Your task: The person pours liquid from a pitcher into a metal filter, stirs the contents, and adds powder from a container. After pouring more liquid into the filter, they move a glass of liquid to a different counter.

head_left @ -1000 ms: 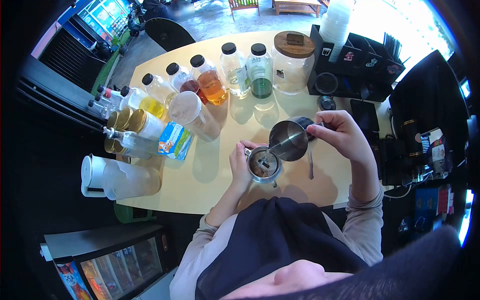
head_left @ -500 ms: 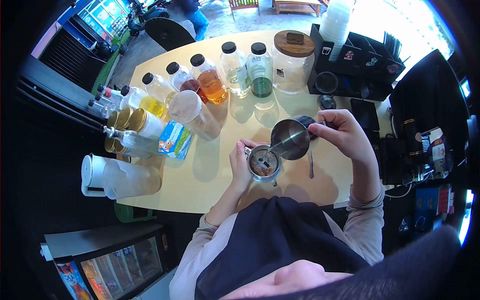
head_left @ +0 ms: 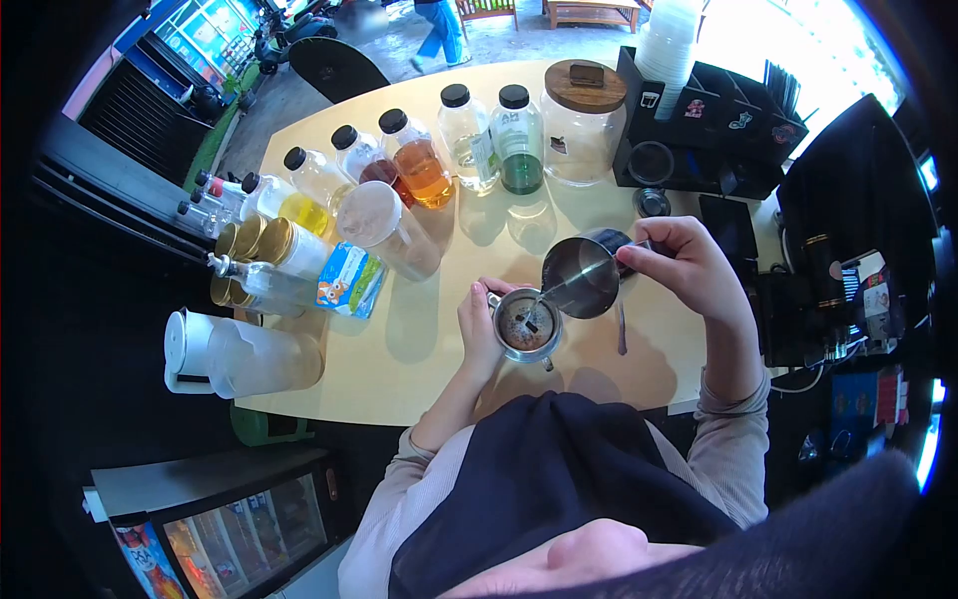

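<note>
Right grip (head_left: 689, 264) is wrapped round the handle of a steel pitcher (head_left: 582, 280), thumb pressed on top, which I'd guess gives fine control over the tilt. The pitcher is tipped so its lip sits right by the rim of a small metal cup (head_left: 527, 324), with a thin stream running in; being that close probably keeps splashing down. Left grip (head_left: 480, 329) is snug round the cup's side near one handle, I reckon to steady it over the bench (head_left: 419, 349). The bottles (head_left: 423, 175) and blue pack (head_left: 348, 278) sit farther back, out of the pouring arm's way.

Stuff I can't make out: the fingers behind the pitcher handle, how much liquid is left (glare), and what the dark bit on the brown foamy contents is. Can't tell what's under the cup either. The thin utensil (head_left: 622, 334) is partly hidden by the pitcher, so maybe a spoon?
</note>
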Demonstrator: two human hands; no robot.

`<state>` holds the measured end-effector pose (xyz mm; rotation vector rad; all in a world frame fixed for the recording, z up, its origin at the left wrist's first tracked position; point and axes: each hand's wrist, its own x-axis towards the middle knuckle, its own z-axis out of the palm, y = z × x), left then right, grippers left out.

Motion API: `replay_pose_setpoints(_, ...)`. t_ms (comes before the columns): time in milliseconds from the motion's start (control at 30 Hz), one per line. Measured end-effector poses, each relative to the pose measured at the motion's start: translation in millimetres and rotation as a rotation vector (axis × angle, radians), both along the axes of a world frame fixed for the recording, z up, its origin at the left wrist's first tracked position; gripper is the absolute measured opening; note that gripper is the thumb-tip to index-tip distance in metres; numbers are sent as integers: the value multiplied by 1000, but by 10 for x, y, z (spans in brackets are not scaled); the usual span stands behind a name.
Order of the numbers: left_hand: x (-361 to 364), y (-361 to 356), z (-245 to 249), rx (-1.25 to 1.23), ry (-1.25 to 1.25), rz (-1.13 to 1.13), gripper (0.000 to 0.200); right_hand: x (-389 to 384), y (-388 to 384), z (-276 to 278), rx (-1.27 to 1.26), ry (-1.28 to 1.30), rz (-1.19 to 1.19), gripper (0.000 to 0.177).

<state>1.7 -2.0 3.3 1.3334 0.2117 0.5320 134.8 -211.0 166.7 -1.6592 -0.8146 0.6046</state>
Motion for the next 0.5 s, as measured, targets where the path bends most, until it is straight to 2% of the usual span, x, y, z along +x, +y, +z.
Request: replay_pose_setpoints(500,-1,-1,9,9,6,4,58,-36,-1,33,3,-14,-24,21)
